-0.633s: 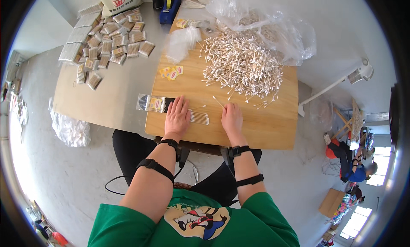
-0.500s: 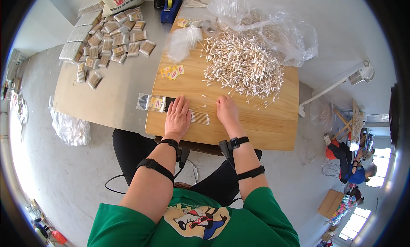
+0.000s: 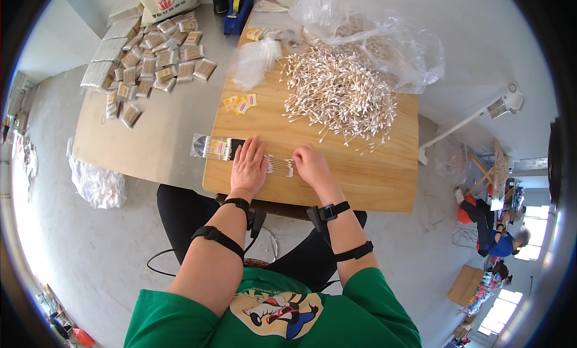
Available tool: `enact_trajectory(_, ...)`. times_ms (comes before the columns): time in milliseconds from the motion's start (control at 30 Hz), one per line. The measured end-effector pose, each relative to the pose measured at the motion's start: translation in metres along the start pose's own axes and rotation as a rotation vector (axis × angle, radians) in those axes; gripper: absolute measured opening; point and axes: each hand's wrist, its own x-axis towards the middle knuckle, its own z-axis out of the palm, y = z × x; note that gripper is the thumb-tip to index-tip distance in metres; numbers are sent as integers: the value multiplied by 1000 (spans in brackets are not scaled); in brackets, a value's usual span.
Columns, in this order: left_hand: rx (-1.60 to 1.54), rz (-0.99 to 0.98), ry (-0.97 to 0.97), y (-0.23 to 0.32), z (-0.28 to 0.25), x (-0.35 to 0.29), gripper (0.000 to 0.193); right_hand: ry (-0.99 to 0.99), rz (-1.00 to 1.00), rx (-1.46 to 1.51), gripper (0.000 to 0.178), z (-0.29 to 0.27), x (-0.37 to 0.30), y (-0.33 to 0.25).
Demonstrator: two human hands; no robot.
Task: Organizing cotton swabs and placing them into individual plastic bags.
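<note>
My left hand [image 3: 248, 169] lies flat, fingers stretched out, over a black strip [image 3: 237, 147] and the left ends of a row of cotton swabs [image 3: 279, 166]. My right hand [image 3: 312, 167] is pinched at the upper right end of that row, on a cotton swab mostly hidden by the fingers. Left of my left hand, a clear bag [image 3: 198, 144] sticks out past the board's edge, with swabs and a yellow label card [image 3: 220, 147] on it.
A big heap of loose cotton swabs [image 3: 342, 92] covers the board's far right, partly under clear plastic [image 3: 415, 56]. Yellow cards [image 3: 240, 103] and empty clear bags [image 3: 255, 65] lie farther left. Packed swab bundles [image 3: 162, 58] and a blue tape dispenser [image 3: 238, 14] stand beyond.
My right hand has moved left and slightly nearer, from beside the heap to the end of the row. The slanted swab above the row no longer shows apart. My left hand stays put.
</note>
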Motion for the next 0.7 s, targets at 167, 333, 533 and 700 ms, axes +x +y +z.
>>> enact_trajectory(167,-4,20,17,2,-1,1,45,447,522,-64,22,-13,15,32)
enact_trajectory(333,4,11,2,1,-1,-1,44,346,671,-230,25,-20,31,33)
enact_trajectory(533,11,43,25,0,0,-2,45,331,601,-152,17,0,4,27)
enact_trajectory(700,22,29,22,0,1,0,46,374,480,-121,13,9,-7,23)
